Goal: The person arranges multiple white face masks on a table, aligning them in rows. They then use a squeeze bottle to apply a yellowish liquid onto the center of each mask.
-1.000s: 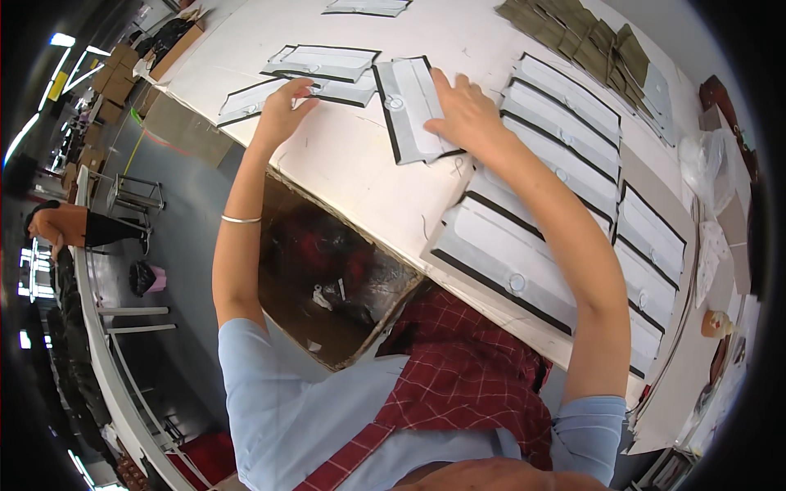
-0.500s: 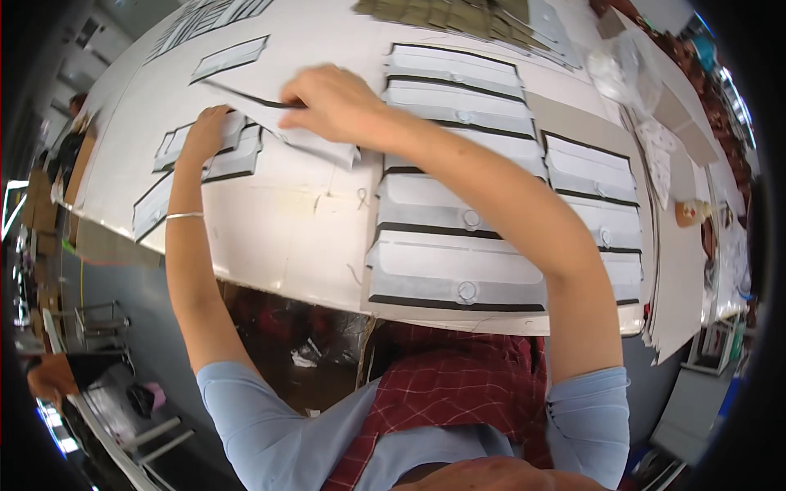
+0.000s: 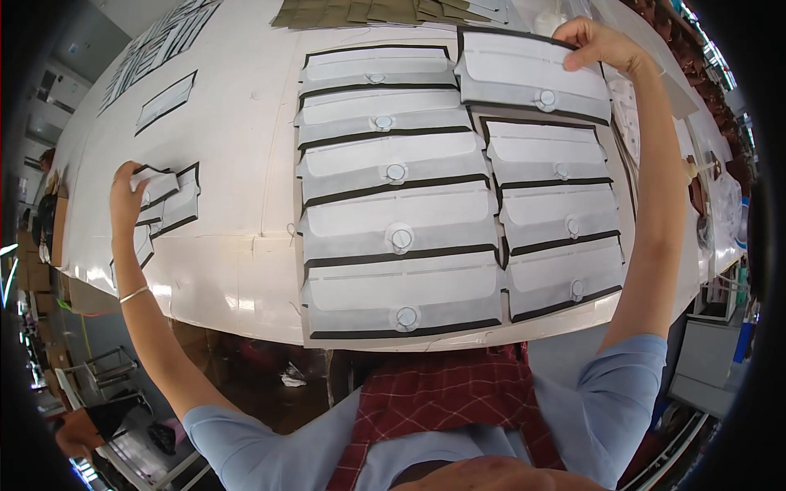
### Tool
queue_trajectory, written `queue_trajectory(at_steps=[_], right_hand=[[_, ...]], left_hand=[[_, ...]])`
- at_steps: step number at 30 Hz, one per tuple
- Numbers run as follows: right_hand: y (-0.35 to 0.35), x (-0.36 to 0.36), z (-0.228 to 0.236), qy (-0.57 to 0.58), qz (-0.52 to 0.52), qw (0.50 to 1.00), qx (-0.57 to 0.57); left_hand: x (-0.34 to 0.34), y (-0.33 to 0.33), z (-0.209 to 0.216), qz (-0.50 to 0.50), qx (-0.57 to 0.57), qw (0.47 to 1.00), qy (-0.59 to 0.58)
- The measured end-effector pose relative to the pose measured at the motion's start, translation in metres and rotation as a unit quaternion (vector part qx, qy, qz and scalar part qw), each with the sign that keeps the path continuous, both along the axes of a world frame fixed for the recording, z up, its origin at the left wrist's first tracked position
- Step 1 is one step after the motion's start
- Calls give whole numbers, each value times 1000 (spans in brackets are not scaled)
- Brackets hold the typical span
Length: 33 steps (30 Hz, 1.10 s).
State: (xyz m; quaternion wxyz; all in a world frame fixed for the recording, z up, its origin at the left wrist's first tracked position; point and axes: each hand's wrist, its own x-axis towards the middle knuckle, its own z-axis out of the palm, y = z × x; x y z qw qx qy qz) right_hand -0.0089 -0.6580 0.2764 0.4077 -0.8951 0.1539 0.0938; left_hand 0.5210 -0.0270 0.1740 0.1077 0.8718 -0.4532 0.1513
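Note:
My right hand, at the far right of the table, pinches the upper edge of a white-and-grey flap panel with black edging and a round button-like disc. The panel is above the right column, at its far end. Below it in that column lie several like it, such as a panel. Beside them runs a longer column with another panel. Far to the left, my left hand is closed on a smaller-looking black-edged white panel, tilted up over other panels.
Another black-edged piece lies at the far left, near a stack of striped strips. Olive-brown pieces are piled along the back. Grey board lies under the columns. The white table's front edge is close to my body.
My right hand has carried a panel from the left pieces across to the far end of the right column. My left hand has tilted up another panel. The view has shifted.

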Motion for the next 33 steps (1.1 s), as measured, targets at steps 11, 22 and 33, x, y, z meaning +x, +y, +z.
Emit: queue_trajectory(at_steps=[11, 22, 33], right_hand=[[-39, 1, -65, 75, 1, 993, 91], [13, 4, -57, -225, 29, 974, -24], [-33, -18, -73, -384, -283, 841, 254]], left_hand=[[-63, 14, 118, 61, -320, 945, -27], [-241, -281, 132, -291, -169, 934, 123], [-280, -421, 60, -350, 14, 895, 278]])
